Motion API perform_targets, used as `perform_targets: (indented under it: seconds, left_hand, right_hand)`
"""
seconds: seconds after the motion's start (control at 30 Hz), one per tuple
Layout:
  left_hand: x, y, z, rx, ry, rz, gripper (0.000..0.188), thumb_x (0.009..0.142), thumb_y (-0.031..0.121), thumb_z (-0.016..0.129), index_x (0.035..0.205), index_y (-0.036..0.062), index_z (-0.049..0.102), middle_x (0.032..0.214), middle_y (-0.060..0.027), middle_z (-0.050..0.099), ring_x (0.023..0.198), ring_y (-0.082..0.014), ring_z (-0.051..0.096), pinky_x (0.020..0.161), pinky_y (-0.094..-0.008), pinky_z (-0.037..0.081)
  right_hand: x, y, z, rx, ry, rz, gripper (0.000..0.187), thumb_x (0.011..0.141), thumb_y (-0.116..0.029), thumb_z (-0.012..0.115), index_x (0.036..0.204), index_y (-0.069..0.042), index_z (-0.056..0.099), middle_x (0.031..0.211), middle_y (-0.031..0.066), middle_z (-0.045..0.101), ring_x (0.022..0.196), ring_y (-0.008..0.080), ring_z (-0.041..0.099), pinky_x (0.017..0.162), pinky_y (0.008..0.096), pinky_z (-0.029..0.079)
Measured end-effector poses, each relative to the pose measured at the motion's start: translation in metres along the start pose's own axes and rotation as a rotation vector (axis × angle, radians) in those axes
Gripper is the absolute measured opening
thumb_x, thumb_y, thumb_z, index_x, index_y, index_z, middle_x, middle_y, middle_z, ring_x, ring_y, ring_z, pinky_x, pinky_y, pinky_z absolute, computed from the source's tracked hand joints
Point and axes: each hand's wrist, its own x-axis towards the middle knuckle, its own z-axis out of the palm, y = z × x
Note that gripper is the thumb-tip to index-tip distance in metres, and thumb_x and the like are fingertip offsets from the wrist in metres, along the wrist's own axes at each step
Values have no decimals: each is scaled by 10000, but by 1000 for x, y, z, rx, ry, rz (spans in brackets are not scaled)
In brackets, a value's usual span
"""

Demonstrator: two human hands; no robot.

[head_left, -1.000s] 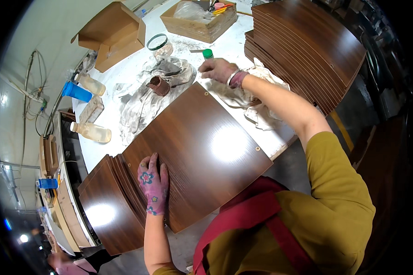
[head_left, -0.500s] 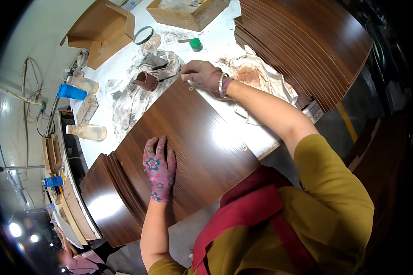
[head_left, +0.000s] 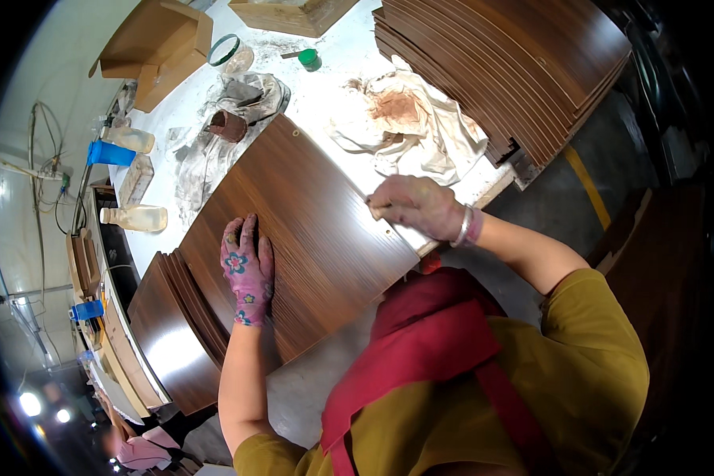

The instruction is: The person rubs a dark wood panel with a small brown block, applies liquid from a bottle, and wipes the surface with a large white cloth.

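Left hand (head_left: 247, 271) in a pink flowered glove, laid flat and open, palm down, fingers together and aimed away from the body, pressing on the dark brown rectangular wood-grain panel (head_left: 297, 238). Right hand (head_left: 415, 206), stained with brown, curled at the panel's right edge, fingers bent over that edge; grip on anything small between the fingers: cannot tell. Panel lying flat on the white, smeared worktop (head_left: 333, 79), long axis on a diagonal, from the near-left corner beneath the left wrist up to the far corner beyond the left fingertips, near the small brown cup (head_left: 228, 125). Under the panel, left of the gloved hand, a fanned stack of like brown panels (head_left: 170, 333). Just beyond the right hand, a crumpled white cloth with rust-brown stains (head_left: 408, 127). Farther beyond, a tall pile of dark brown boards (head_left: 516, 63). Well left of the left hand, two clear plastic bottles (head_left: 135, 218) lying down
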Motion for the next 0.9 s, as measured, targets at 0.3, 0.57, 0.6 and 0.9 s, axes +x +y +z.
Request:
perform_targets:
  seconds: [0.3,0.57,0.6,0.9]
  left_hand:
    - [-5,-16,12,-23,68,60,391,934,208,587,1315,120,572,1291,-176,540,1200,-359,518,1017,-442,428]
    - [-14,-43,-7,-225,-45,239,420,959,221,565,1348,68,526,1339,-185,510,1256,-360,474,1067,-432,382]
    - [-19,-45,-17,-107,-65,271,425,957,209,564,1358,78,516,1360,-180,493,1266,-363,468,1075,-433,376]
    - [-54,-78,-10,-49,25,260,402,964,204,540,1356,120,529,1368,-156,495,1267,-355,472,1064,-440,383]
  right_hand:
    - [-109,-42,1,-239,-116,-22,145,900,-163,665,1006,-65,655,979,76,646,929,257,637,813,350,508]
    - [-117,-62,59,-392,615,90,187,894,-144,672,1041,-43,617,935,105,629,874,232,635,775,331,497]
    - [-114,-62,66,-413,644,84,176,888,-132,681,1022,-33,624,927,103,625,858,225,628,775,319,495]
    - [-111,-72,158,-626,540,-88,151,857,-115,700,981,-76,623,874,92,609,856,270,616,781,365,500]
